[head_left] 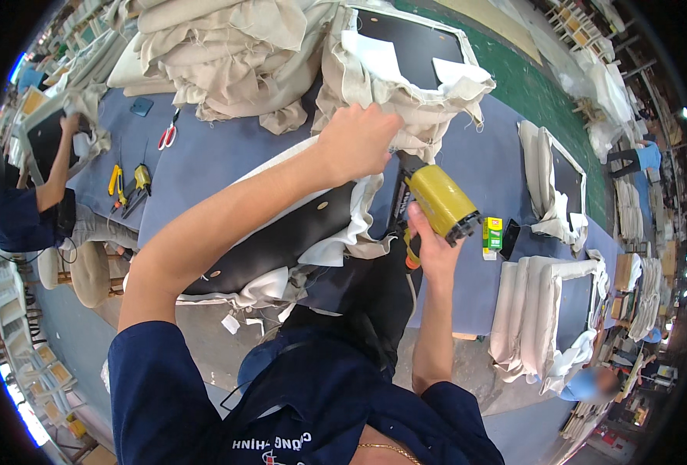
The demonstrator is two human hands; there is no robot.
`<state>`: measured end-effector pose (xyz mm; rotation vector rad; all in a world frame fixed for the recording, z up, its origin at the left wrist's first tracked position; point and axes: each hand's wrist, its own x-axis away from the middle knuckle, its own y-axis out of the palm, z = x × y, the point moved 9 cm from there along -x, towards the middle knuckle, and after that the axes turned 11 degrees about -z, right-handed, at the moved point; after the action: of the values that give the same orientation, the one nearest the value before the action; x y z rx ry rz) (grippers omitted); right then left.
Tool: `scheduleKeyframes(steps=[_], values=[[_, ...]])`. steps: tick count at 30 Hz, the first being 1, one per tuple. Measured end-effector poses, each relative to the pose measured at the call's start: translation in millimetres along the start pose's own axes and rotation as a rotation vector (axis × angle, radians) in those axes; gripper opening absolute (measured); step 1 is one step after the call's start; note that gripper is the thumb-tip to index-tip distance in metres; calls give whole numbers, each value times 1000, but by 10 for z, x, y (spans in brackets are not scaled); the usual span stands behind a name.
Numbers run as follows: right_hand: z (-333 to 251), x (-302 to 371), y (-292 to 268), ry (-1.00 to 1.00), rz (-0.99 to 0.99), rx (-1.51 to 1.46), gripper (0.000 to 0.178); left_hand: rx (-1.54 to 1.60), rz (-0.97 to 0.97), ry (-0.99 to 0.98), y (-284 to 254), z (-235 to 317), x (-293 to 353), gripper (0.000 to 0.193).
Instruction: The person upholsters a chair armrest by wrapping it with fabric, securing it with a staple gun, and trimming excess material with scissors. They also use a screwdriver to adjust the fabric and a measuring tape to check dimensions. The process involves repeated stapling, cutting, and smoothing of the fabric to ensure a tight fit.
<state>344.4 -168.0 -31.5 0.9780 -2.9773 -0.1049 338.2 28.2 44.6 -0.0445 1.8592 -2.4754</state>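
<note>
My right hand [434, 249] is wrapped round the handle of a yellow air staple gun [444, 203]. Its dark nose points up and left, close beside my left hand [359, 145]. That hand is closed, its fingertips pressed into beige fabric at the far right corner of an upholstered panel [297, 240]. Whether the pinched fabric belongs to this panel or the one behind is unclear. The nearer panel has a black backing, white padding and frayed beige cloth round its rim, and leans near my lap. Behind it lies a similar fabric-edged panel [413, 48].
On the blue-grey table [219, 147] lie red-handled scissors [168, 136], a small green and yellow box [492, 239] and a dark phone-like object [510, 240]. Beige fabric [219, 58] is heaped at the back. Covered panels [549, 310] stand at right. A co-worker [30, 194] handles another panel at left.
</note>
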Motion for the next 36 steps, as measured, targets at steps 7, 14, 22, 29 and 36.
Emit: scheduleKeyframes(steps=[7, 14, 22, 29, 36], values=[[-46, -32, 136, -88, -14, 31, 18, -69, -13, 6, 11, 108, 31, 41], [25, 14, 80, -54, -14, 140, 18, -42, -54, -23, 46, 169, 4, 40], [417, -35, 13, -10, -38, 260, 52, -21, -66, -1, -105, 152, 49, 41], [499, 654, -1415, 285, 125, 423, 62, 189, -320, 109, -265, 668, 288, 25], [2145, 1178, -3223, 484, 306, 851, 39, 739, -440, 256, -91, 557, 266, 12]])
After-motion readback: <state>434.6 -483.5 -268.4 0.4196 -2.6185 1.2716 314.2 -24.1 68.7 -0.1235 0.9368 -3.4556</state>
